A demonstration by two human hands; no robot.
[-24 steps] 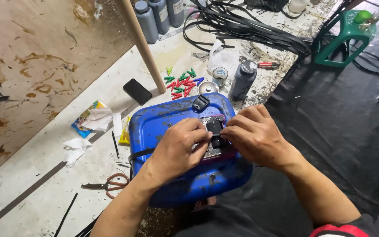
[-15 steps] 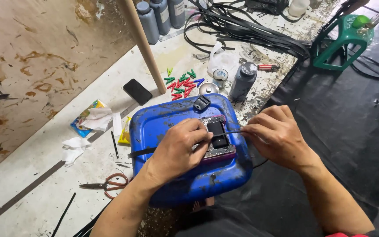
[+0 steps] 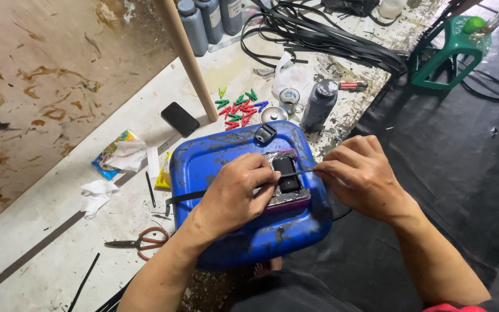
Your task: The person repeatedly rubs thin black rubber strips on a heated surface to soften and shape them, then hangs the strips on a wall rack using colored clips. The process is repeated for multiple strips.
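At the far left a stained brown board (image 3: 47, 86) leans beside the pale, paint-spattered floor (image 3: 41, 254). On that floor lie crumpled white tissues (image 3: 96, 193), a colourful flat packet (image 3: 111, 156) and, nearer, a pair of orange-handled scissors (image 3: 140, 242). A black rectangular phone (image 3: 180, 119) lies farther off, next to a slanting pale wooden pole (image 3: 186, 58), with dark grey plastic bottles (image 3: 209, 20) at the far edge.

In the middle sits a scuffed blue plastic canister (image 3: 244, 202) lying flat, serving as a support. The left hand (image 3: 232, 193) presses down on its top face, fingers bent over a small rectangular device with a purple rim and black centre (image 3: 287, 185), which lies on the canister's right half. A thin black strip (image 3: 186, 196) runs out from under this hand toward the left. A small black clip (image 3: 265, 133) sits on the canister's far edge.

Beyond the canister lies a scatter of red and green plastic pegs (image 3: 238, 107), a small round tin (image 3: 289, 98) and a dark grey spray-type bottle (image 3: 319, 104), with a tangle of black cables (image 3: 319, 34) farther back.

The right hand (image 3: 365, 176) hovers just right of the device, its fingers pinched shut on the end of a thin dark strand (image 3: 304, 171) stretched across the device. At the far right a green plastic stand (image 3: 451, 55) rests on black sheeting (image 3: 463, 173).
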